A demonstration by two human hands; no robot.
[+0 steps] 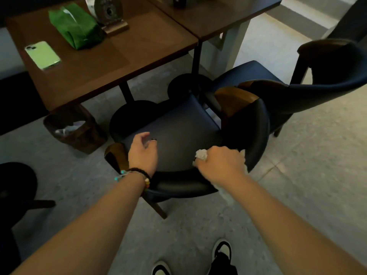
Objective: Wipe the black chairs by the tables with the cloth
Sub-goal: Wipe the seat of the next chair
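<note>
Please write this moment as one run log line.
right hand: grips cloth | left hand: holds nothing | near chair: being wiped

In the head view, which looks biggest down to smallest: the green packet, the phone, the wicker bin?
1. Wicker bin
2. Green packet
3. Phone

The bin sits nearer the camera, so its lead is unsure.

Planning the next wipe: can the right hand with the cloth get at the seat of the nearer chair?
Probably yes. The right hand grips the cloth at the rear edge of the nearer chair, whose seat lies bare. The left hand hovers at the left side.
</note>
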